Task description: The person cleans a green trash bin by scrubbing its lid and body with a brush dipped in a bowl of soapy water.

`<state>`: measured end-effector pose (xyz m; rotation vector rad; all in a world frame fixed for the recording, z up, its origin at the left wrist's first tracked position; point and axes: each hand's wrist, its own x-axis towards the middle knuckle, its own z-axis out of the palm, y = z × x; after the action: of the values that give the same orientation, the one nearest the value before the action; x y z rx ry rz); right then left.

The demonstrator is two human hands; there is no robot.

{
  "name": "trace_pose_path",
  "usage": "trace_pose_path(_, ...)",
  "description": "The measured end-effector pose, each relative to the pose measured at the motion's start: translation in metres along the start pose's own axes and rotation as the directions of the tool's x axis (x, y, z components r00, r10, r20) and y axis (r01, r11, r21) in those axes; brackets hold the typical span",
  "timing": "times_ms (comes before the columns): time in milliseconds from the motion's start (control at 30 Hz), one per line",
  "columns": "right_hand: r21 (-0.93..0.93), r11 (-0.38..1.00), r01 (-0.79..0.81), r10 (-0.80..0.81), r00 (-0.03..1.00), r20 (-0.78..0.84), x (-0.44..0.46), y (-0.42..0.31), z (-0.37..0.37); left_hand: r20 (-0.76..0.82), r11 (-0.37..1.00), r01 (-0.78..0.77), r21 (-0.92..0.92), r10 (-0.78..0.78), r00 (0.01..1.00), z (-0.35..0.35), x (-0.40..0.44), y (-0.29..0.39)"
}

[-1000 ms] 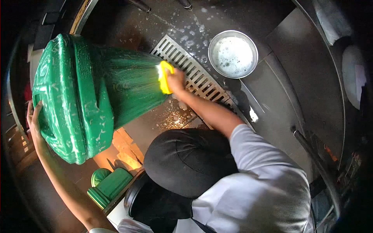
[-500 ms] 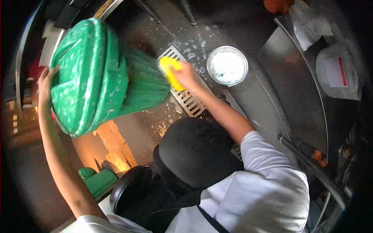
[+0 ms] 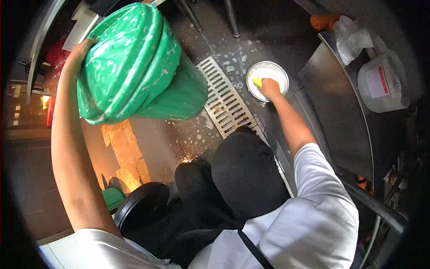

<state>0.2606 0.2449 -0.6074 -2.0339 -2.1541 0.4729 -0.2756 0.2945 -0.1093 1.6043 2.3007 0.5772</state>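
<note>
A large green bin (image 3: 179,96), its upper part streaked with white suds, leans to the upper left. My left hand (image 3: 83,49) is on the edge of its top, fingers partly hidden behind the arm and bin. Over a round metal bowl (image 3: 286,76) of white foamy liquid, my right hand (image 3: 270,88) grips a yellow sponge (image 3: 257,82), which touches or hangs just above the foam.
A slotted metal drain grate (image 3: 224,96) runs across the wet floor between bin and bowl. At the right are a clear plastic container (image 3: 380,85) and a plastic bag (image 3: 351,40). Flattened cardboard (image 3: 127,154) lies lower left, near another green object (image 3: 112,197).
My right hand has carried the yellow sponge from the bin's side to the bowl. The bin now stands more upright, with my left hand still on its top.
</note>
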Motion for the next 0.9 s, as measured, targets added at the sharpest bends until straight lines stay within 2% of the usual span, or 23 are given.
trace_pose_path(67, 0.028, 1.0, -0.009, 0.01, 1.0, -0.028, 0.0, 0.008, 0.01, 0.138, 1.0, 0.002, -0.005, -0.001, 0.99, -0.002, -0.011, 0.013)
trace_pose_path(100, 0.066, 0.997, -0.038, 0.042, 0.997, -0.066, -0.002, 0.006, 0.004, 0.148, 0.994, -0.092, -0.055, 0.099, 0.984, -0.003, -0.03, 0.017)
trace_pose_path(200, 0.326, 0.94, -0.104, 0.199, 0.941, -0.274, -0.015, -0.035, -0.043, 0.21, 1.0, -0.011, 0.017, 0.007, 0.978, -0.014, -0.032, 0.016)
trace_pose_path(233, 0.441, 0.896, -0.041, 0.207, 0.919, -0.335, -0.012, -0.055, -0.054, 0.155, 0.982, -0.174, -0.073, 0.183, 0.971, -0.007, -0.043, 0.016)
trace_pose_path(267, 0.544, 0.839, 0.03, 0.222, 0.893, -0.392, -0.003, -0.08, -0.063, 0.118, 0.975, -0.161, -0.153, 0.179, 0.977, -0.003, -0.042, 0.007)
trace_pose_path(300, 0.737, 0.666, 0.117, 0.256, 0.892, -0.373, 0.008, -0.112, -0.067, 0.091, 0.972, -0.139, -0.191, 0.159, 0.983, -0.002, -0.037, -0.001)
trace_pose_path(333, 0.811, 0.556, 0.182, 0.193, 0.921, -0.339, 0.01, -0.15, -0.095, 0.066, 0.966, -0.121, -0.227, 0.139, 0.988, -0.001, -0.034, -0.005)
trace_pose_path(367, 0.904, 0.304, 0.3, 0.15, 0.922, -0.357, 0.029, -0.185, -0.091, 0.033, 0.955, -0.141, -0.261, 0.155, 0.987, 0.006, -0.043, 0.003)
trace_pose_path(400, 0.961, 0.151, 0.232, 0.115, 0.961, -0.251, 0.02, -0.219, -0.128, 0.0, 0.943, -0.158, -0.293, 0.165, 0.986, 0.01, -0.053, 0.011)
trace_pose_path(467, 0.977, 0.008, 0.213, 0.14, 0.967, -0.212, 0.015, -0.26, -0.163, 0.052, 0.948, -0.165, -0.272, 0.186, 0.981, 0.009, -0.053, 0.015)
trace_pose_path(533, 0.974, -0.041, 0.221, 0.172, 0.962, -0.211, 0.029, -0.268, -0.135, 0.103, 0.948, -0.152, -0.278, 0.187, 0.977, 0.007, -0.054, 0.013)
trace_pose_path(567, 0.971, -0.066, 0.229, 0.181, 0.96, -0.214, 0.035, -0.275, -0.121, 0.087, 0.931, -0.185, -0.313, 0.223, 0.971, 0.009, -0.054, 0.009)
trace_pose_path(600, 0.97, -0.057, 0.236, 0.224, 0.95, -0.218, 0.022, -0.283, -0.106, 0.078, 0.94, -0.204, -0.273, 0.233, 0.969, 0.007, -0.053, 0.005)
trace_pose_path(633, 0.984, 0.004, 0.179, 0.255, 0.951, -0.174, 0.023, -0.276, -0.082, 0.071, 0.95, -0.218, -0.226, 0.239, 0.968, 0.005, -0.05, 0.003)
trace_pose_path(667, 0.995, 0.092, 0.03, 0.214, 0.976, -0.049, 0.031, -0.264, -0.056, 0.061, 0.956, -0.229, -0.181, 0.244, 0.968, 0.0, -0.047, -0.001)
trace_pose_path(700, 0.997, 0.022, -0.071, 0.219, 0.974, 0.064, 0.037, -0.253, -0.023, 0.126, 0.967, -0.224, -0.119, 0.238, 0.963, -0.009, -0.04, -0.009)
trace_pose_path(733, 0.942, 0.304, -0.142, 0.267, 0.962, 0.059, 0.052, -0.239, 0.024, 0.095, 0.957, -0.272, -0.097, 0.281, 0.955, -0.009, -0.042, -0.009)
trace_pose_path(767, 0.885, 0.421, -0.198, 0.29, 0.954, 0.075, 0.058, -0.231, 0.048, 0.056, 0.942, -0.327, -0.08, 0.332, 0.942, -0.006, -0.045, -0.009)
trace_pose_path(800, 0.879, 0.44, -0.182, 0.286, 0.957, 0.055, 0.055, -0.236, 0.042, 0.013, 0.92, -0.388, -0.062, 0.389, 0.921, -0.004, -0.045, -0.01)
trace_pose_path(833, 0.908, 0.406, -0.1, 0.262, 0.965, -0.011, 0.054, -0.245, 0.018, -0.058, 0.941, -0.331, -0.074, 0.327, 0.943, -0.003, -0.041, -0.014)
trace_pose_path(867, 0.95, 0.313, -0.007, 0.228, 0.971, -0.068, 0.049, -0.257, -0.016, -0.01, 0.953, -0.269, -0.137, 0.271, 0.963, -0.006, -0.04, -0.011)
trace_pose_path(900, 0.985, 0.144, 0.09, 0.201, 0.972, -0.118, 0.046, -0.266, -0.053, 0.06, 0.963, -0.191, -0.191, 0.205, 0.977, -0.008, -0.039, -0.007)
